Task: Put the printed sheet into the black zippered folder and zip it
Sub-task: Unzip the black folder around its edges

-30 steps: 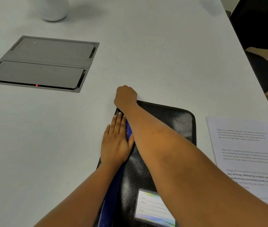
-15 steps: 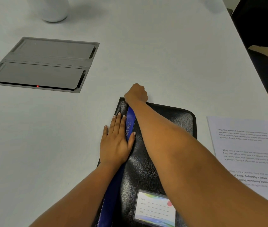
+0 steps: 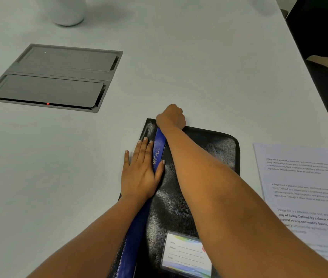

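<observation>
Your right hand [image 3: 171,117] fists at the black folder's [image 3: 209,153] far edge; left hand [image 3: 141,173] presses flat; printed sheet [image 3: 303,189] lies right.

The folder [image 3: 199,177] lies on the desk [image 3: 179,67] at the near middle. The printed sheet [image 3: 307,197] lies on the desk just right of it, apart from it. The left hand [image 3: 141,175] rests flat on the folder's left edge; the right hand [image 3: 171,117] sits fisted at its far edge. A floor-box panel [image 3: 54,77] is set into the desk far left, with a vessel [image 3: 66,11] beyond it. A chair [image 3: 323,57] stands off the desk's right side.
</observation>
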Motion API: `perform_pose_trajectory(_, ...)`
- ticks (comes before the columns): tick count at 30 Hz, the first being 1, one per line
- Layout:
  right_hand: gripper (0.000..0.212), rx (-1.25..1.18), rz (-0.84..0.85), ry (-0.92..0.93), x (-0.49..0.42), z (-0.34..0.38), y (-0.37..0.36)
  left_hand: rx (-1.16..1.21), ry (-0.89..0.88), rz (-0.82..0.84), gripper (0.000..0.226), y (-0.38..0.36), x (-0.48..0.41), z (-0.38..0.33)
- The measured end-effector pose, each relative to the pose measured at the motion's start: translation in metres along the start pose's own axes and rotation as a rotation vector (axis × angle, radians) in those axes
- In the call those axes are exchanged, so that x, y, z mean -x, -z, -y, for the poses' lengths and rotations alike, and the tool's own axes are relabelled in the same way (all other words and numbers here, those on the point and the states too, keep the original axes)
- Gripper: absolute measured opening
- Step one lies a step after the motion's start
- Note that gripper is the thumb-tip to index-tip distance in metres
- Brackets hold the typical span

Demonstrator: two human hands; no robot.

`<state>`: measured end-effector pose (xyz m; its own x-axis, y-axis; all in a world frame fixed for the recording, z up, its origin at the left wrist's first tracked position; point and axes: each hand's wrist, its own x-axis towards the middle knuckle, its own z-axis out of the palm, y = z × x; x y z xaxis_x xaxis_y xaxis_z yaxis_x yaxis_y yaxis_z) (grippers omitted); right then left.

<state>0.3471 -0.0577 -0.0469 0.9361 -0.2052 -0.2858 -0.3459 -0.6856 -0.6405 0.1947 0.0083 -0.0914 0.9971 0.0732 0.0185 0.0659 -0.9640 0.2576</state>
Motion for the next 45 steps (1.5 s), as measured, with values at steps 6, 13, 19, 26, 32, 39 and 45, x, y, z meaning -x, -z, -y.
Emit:
perform_pose_trajectory(6,0.012,0.187,-0.048,0.170,0.002,0.011,-0.010,-0.014,-0.042,0.016,0.068,0.002,0.001,-0.001)
perform_pose_trajectory(13,0.015,0.204,-0.053,0.206,-0.001,0.013,-0.016,-0.027,-0.041,0.006,0.069,0.002,0.001,0.000)
perform_pose_trajectory(19,0.023,0.029,0.079,-0.052,-0.006,0.005,-0.004,-0.009,-0.005,-0.027,0.066,-0.001,-0.001,0.001)
perform_pose_trajectory(26,0.023,0.028,0.056,-0.138,-0.013,-0.019,0.017,-0.021,0.013,-0.041,0.068,-0.002,-0.001,0.000)
perform_pose_trajectory(32,0.019,0.059,0.010,-0.151,-0.016,-0.040,0.030,-0.034,0.008,-0.033,0.068,-0.001,0.000,0.000)
perform_pose_trajectory(39,0.029,0.096,-0.078,-0.156,-0.021,-0.063,0.044,-0.051,0.005,-0.040,0.069,-0.001,-0.001,0.000)
perform_pose_trajectory(45,0.037,0.125,-0.126,-0.069,-0.017,-0.064,0.039,-0.044,-0.002,-0.046,0.065,-0.002,0.000,0.001)
